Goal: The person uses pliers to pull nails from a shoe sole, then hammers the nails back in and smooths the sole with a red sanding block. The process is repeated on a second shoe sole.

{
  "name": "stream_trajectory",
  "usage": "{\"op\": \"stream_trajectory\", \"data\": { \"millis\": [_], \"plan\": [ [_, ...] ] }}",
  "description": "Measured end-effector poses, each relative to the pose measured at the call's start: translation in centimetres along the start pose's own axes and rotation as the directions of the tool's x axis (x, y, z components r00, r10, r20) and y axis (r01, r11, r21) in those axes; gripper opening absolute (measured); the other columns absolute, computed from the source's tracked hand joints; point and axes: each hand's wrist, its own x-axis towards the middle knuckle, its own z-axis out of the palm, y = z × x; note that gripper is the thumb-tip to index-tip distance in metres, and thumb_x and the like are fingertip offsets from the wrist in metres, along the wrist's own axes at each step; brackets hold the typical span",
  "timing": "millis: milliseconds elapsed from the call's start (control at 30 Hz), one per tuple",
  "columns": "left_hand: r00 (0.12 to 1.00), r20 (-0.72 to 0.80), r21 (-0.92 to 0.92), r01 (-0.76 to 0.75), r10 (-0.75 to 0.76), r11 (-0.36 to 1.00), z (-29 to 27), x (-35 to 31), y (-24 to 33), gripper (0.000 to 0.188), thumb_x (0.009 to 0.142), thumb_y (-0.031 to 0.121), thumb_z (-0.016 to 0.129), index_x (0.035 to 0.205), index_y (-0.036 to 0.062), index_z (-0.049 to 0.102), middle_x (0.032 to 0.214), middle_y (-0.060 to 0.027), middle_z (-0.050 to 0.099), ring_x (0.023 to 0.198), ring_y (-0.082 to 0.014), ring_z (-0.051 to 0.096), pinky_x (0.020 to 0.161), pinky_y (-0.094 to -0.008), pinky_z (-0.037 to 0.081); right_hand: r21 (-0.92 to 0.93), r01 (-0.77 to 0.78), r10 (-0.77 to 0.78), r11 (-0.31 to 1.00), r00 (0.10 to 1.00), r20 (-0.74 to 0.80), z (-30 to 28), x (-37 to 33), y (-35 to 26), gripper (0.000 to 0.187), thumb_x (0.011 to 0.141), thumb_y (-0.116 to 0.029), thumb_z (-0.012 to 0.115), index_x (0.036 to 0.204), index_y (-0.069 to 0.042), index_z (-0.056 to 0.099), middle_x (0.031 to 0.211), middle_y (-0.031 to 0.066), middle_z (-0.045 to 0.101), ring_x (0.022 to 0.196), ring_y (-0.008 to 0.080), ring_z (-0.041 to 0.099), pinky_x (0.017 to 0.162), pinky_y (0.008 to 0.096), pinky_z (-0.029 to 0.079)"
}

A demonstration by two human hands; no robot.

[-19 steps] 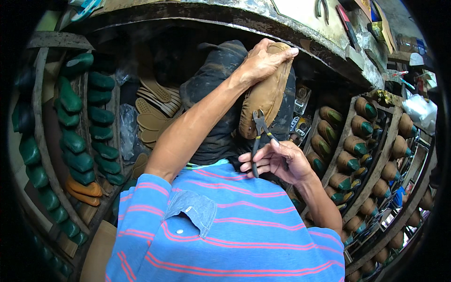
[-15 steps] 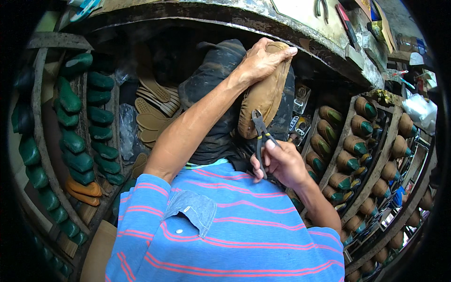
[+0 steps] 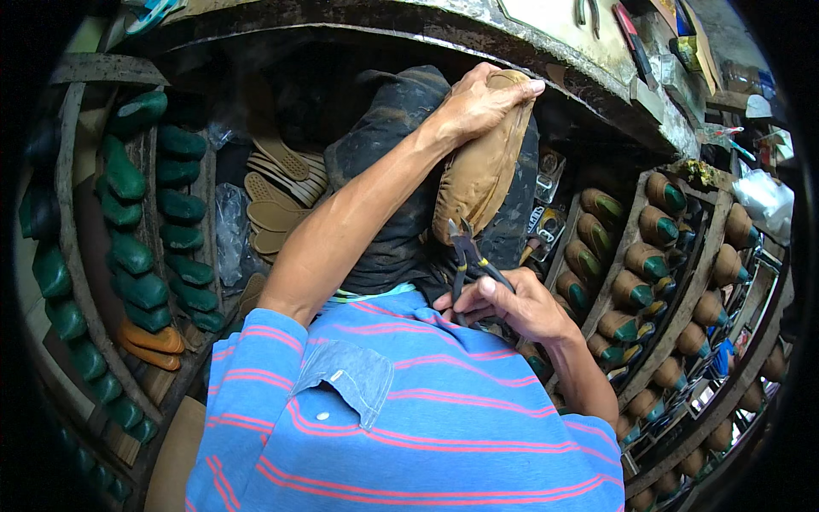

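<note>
A tan shoe upper, shaped over a form, lies sole side up along my thigh. Its far end is gripped by my left hand, thumb across the tip and fingers wrapped round the side. My right hand is closed round the dark handles of a pair of nippers, which have yellow marks. Their jaws look parted and meet the near end of the shoe upper at its edge. Small puckers or pins run along that edge, too small to make out.
Green shoe lasts line wooden racks on the left, beside orange ones. Tan soles are stacked left of my knee. Brown-and-green lasted shoes fill the right racks. A worn bench edge crosses ahead, with pliers on top.
My right hand and the nippers have moved slightly nearer to me, from the shoe upper's side toward its near end. My left hand keeps its hold.
</note>
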Motion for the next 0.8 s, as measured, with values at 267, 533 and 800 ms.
{"op": "stream_trajectory", "data": {
  "millis": [267,533,800],
  "plan": [
    [0.999,-0.015,-0.033,-0.038,0.037,0.999,0.0,0.4,-0.3,0.075,0.099,0.055,0.090,0.135,-0.0064,0.067,0.121,-0.0127,0.077,0.112,-0.0183,0.073,0.103,-0.0337,0.061,0.086,0.039,-0.029,0.995,0.992,-0.120,0.7,1.7,0.6,0.048,0.123,-0.037,0.056,0.093,-0.001,0.065,0.102,0.0177,0.079,0.087,0.0232,0.079,0.077,0.0374,0.063],
    [0.999,-0.052,0.061,0.008,-0.005,0.998,0.2,0.1,-0.2,0.076,0.099,0.056,0.090,0.135,-0.0072,0.069,0.120,-0.0138,0.078,0.112,-0.0187,0.074,0.102,-0.0344,0.060,-0.996,0.004,-0.633,-0.093,0.772,0.062,0.5,1.3,1.0,0.023,0.100,-0.009,0.080,0.093,-0.003,0.059,0.091,0.0159,0.065,0.075,0.0327,0.066,0.068,0.0439,0.051],
    [0.999,-0.048,0.057,0.010,-0.007,0.998,0.0,0.8,-0.6,0.069,0.102,0.057,0.085,0.132,-0.0050,0.075,0.117,-0.0120,0.079,0.110,-0.0190,0.075,0.102,-0.0354,0.061,-0.663,-0.028,-0.096,0.748,0.984,-0.150,-0.7,-0.2,0.6,0.037,0.118,-0.030,0.065,0.104,0.003,0.074,0.102,0.0161,0.083,0.099,0.0283,0.080,0.088,0.0472,0.061]
  ]
}}
